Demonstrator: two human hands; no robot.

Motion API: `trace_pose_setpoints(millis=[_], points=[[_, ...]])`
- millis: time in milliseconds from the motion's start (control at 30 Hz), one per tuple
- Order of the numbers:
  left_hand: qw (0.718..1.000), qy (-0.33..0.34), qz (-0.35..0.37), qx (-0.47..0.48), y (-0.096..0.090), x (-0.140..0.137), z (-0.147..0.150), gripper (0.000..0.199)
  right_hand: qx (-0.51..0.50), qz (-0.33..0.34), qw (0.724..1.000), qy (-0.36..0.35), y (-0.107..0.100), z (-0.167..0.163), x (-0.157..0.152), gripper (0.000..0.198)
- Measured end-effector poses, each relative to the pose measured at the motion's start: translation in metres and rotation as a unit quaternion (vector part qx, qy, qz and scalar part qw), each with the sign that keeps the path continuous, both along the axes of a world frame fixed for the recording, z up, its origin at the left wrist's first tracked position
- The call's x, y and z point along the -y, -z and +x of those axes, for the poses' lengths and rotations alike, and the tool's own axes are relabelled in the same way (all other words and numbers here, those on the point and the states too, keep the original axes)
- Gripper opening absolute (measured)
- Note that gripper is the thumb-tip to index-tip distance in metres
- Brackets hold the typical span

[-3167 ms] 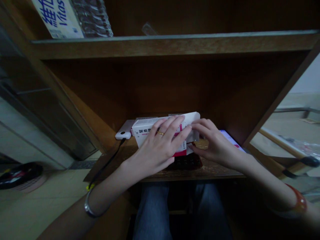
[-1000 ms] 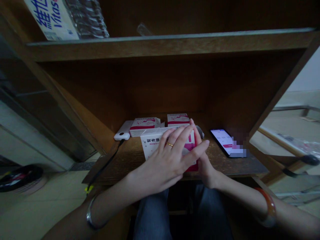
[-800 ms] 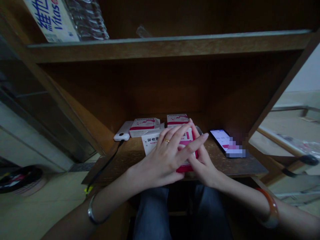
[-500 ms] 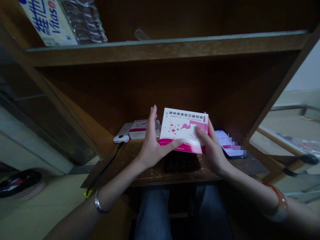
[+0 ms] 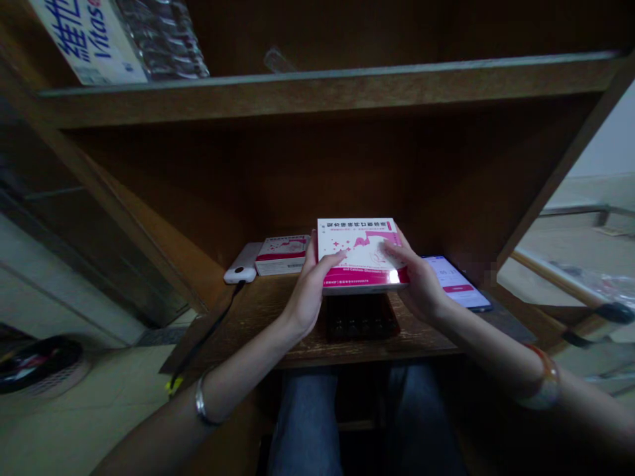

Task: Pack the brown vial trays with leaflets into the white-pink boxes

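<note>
Between my two hands I hold a white and pink medicine box (image 5: 357,271), raised over the desk and tipped so that its printed face shows. My left hand (image 5: 308,284) is closed on its left side, thumb across the front. On the right edge, my right hand (image 5: 417,277) grips it with the thumb on the printed face; the fingers behind are hidden. Below the box, a dark tray with several rounded shapes (image 5: 362,318) lies on the desk. A second box of similar colours (image 5: 282,255) rests behind my left hand.
A white power bank (image 5: 241,266) with a black cable (image 5: 213,330) lies at the left. To the right is a lit phone (image 5: 456,283). The wooden shelf (image 5: 337,99) above bears a Vitasoy carton (image 5: 96,43) and clear plastic bottles (image 5: 166,43). A bin (image 5: 42,367) stands on the floor.
My left hand, spread with its fingers off the box's left edge before, has closed around that side. The box has turned level and tilted back, and its bottom edge sits slightly higher.
</note>
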State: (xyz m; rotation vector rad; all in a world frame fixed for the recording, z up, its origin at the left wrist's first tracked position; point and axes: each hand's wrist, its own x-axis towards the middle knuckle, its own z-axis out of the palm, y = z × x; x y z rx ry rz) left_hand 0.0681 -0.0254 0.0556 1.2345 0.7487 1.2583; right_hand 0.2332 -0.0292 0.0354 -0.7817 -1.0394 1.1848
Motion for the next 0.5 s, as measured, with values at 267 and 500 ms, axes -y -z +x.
trace_pose_setpoints(millis=[267, 500], points=[[0.998, -0.019, -0.05, 0.036, -0.019, -0.08, 0.021, 0.029, -0.053, -0.05, 0.997, 0.002, -0.044, 0.014, -0.065, 0.022], [0.989, 0.031, -0.137, 0.045, -0.005, -0.155, 0.037, 0.021, -0.044, -0.146, 0.988, 0.022, -0.023, 0.025, -0.138, 0.014]])
